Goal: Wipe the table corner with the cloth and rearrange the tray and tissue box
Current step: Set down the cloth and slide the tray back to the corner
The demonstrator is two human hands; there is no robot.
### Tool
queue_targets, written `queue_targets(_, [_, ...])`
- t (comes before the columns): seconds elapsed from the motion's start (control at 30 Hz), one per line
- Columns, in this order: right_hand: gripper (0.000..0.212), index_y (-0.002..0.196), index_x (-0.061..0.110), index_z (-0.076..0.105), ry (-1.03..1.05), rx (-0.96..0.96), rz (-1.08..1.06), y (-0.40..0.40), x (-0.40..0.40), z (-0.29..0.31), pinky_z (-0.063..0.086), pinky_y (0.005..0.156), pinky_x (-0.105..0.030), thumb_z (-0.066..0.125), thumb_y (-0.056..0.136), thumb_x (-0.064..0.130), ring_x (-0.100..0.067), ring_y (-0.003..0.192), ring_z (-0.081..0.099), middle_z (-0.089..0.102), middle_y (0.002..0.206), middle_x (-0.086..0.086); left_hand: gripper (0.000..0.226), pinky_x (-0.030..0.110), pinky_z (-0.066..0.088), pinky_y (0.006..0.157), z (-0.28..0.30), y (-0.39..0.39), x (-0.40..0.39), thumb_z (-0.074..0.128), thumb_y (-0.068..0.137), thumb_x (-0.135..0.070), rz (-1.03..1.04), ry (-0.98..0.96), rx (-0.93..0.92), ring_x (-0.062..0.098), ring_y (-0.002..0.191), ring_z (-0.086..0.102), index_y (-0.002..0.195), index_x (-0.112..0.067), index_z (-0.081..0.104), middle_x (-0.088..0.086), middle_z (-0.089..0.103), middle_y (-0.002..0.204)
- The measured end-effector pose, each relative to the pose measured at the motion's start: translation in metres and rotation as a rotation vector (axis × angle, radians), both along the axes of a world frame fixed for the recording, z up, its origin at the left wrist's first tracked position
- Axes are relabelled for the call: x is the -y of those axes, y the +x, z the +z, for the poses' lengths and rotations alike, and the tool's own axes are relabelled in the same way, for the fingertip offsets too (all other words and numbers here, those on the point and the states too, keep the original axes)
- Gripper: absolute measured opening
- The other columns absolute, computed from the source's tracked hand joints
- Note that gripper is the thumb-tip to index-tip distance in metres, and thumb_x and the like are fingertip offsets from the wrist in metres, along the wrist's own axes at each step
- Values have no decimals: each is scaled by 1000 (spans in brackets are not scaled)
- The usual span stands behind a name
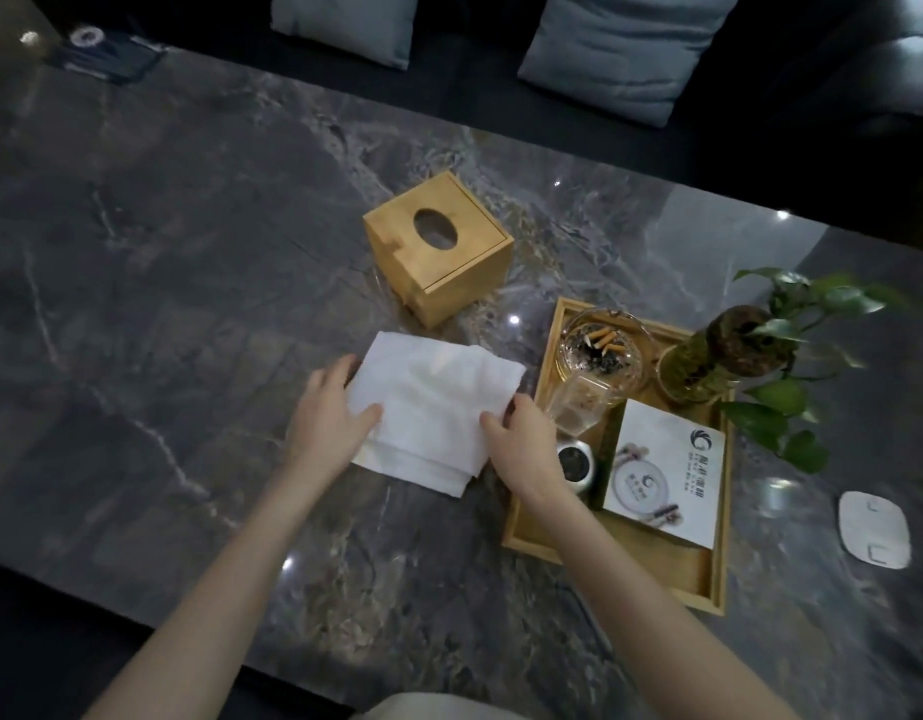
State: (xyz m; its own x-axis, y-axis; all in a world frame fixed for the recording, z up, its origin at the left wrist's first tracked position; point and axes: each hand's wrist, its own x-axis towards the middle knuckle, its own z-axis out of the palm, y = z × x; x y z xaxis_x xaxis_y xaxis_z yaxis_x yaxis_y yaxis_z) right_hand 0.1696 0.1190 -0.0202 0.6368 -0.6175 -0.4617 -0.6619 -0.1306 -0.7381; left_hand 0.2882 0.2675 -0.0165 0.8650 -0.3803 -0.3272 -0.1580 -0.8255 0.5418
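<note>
Cloth (434, 402), folded white, lies flat on the table (179, 241) under both hands, left hand (330, 407) and right hand (522, 439) pinching its side edges, tray (718, 589) just beside it, tissue box (438, 246) beyond; wiping and rearranging look undone.

dim room, low light. dark grey marble table (199, 262) with pale veins fills most of the view, small ceiling light reflections dotted across its glossy top. behind the table's far edge a dark sofa (864, 70) with two grey-blue cushions (625, 44). below the table's near edge, dark floor (59, 641). far left corner of the table holds a dark booklet (109, 57).
</note>
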Motion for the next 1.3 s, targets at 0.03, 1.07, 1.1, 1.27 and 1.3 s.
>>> queue_targets(0.03, [29,115,1,49,-116,-21,40,-4,-3,2,46,73,-32,47,89,14,-29,97,58,59,109,-15,59,45,38,97,-1,-12,-3,64,79,-22,-59,77,125,35,123,43,133,-11,42,17,44,137])
queue_targets(1.07, [34,127,10,44,-442,186,-621,-190,42,10,48,83,-40,46,93,16,-18,88,54,56,103,-6,27,17,33,72,-11,-165,55,42,94,-20,-58,-303,8,11,88,47,112,-4,56,6,54,102])
queue_targets(1.1, [38,129,9,42,-422,112,-608,-199,44,1,48,87,-42,46,93,18,-22,94,54,55,108,-9,30,19,34,73,-15,-171,55,42,94,-20,-55,-292,10,13,89,47,115,-3,54,7,52,103])
queue_targets(1.27, [29,115,5,55,-366,-125,-429,-218,44,-25,40,84,-33,48,93,23,-27,102,54,57,112,-15,33,41,43,80,-28,-181,59,51,89,-15,-83,-151,68,37,97,53,117,3,52,23,50,108])
queue_targets(1.3, [26,111,5,57,-372,-135,-409,-219,43,-25,37,78,-30,49,93,22,-28,99,54,58,109,-15,34,41,43,79,-28,-181,61,51,89,-15,-76,-134,71,38,97,53,118,3,53,23,51,109])
